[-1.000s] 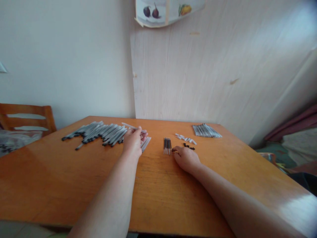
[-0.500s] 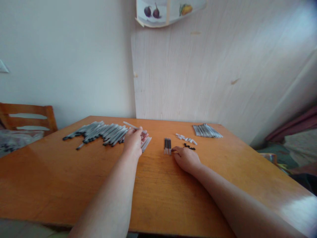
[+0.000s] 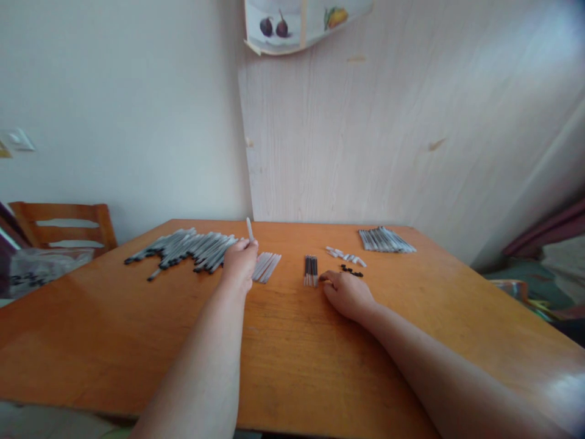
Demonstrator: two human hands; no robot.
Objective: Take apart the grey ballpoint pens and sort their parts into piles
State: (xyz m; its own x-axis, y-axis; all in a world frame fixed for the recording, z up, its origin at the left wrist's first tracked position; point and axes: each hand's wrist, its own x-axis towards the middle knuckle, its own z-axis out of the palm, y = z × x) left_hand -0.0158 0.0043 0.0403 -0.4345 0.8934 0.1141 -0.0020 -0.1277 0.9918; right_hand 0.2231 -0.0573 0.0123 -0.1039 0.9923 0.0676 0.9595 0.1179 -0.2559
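Note:
My left hand [image 3: 240,261] is closed around a translucent white pen barrel [image 3: 250,230], which points up and away from its fingers. Just right of that hand lies a row of similar pale barrels [image 3: 267,267]. My right hand [image 3: 347,294] rests on the table with its fingers curled together. Its fingertips are beside a small row of dark ink refills [image 3: 311,270]; a dark spot shows at them, too small to make out. Beyond the knuckles are several small black plugs [image 3: 351,271] and short white pieces [image 3: 346,256], probably caps.
On the left of the wooden table [image 3: 292,366] spreads a big pile of pens with black ends [image 3: 183,250]. A neat stack of pens [image 3: 387,239] lies at the back right. A wooden chair [image 3: 68,231] and a clear plastic bag [image 3: 50,268] stand beyond the left edge.
My left hand has turned and shifted slightly left, so the barrel in it now points more upright and more of the barrel row shows. My right hand has stayed by the refills.

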